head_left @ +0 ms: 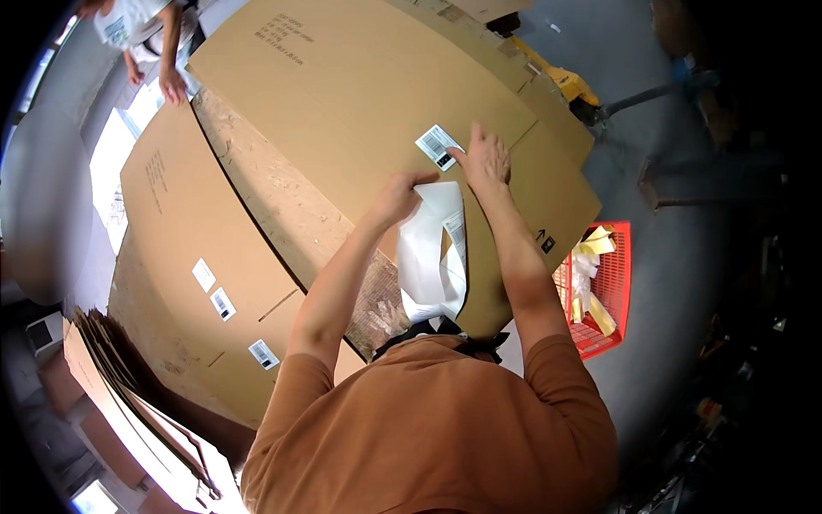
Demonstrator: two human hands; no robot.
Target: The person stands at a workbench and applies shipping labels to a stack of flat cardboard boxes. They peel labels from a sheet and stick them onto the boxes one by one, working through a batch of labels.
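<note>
My right hand (485, 160) was flat on the top cardboard sheet (360, 94), fingers spread, thumb tip pressed on the edge of a small white barcode label (438, 146). That label sat slightly skewed on the smooth brown face, near where the sheet's flap line ran. Nothing was gripped in that hand, just palm-down contact.

My left hand (400, 195) was curled round the top of a glossy white backing strip (435, 248), which hung down in a loose curve over the sheet toward my chest. The fingers were mostly tucked under, so I couldn't tell how tight the hold was, but the strip was clearly in it.

The sheets were big flat corrugated ones, stacked. The stack's rough, crumbly edge (282, 197) showed to my left. A lower sheet (197, 231) further left carried three more small labels. More folded cardboard (128, 403) stood on edge at the lower left. A red plastic mesh basket (612, 291) with yellow and white scraps sat on the grey floor to my right. Another person's hand (174, 87) rested on the far corner.
</note>
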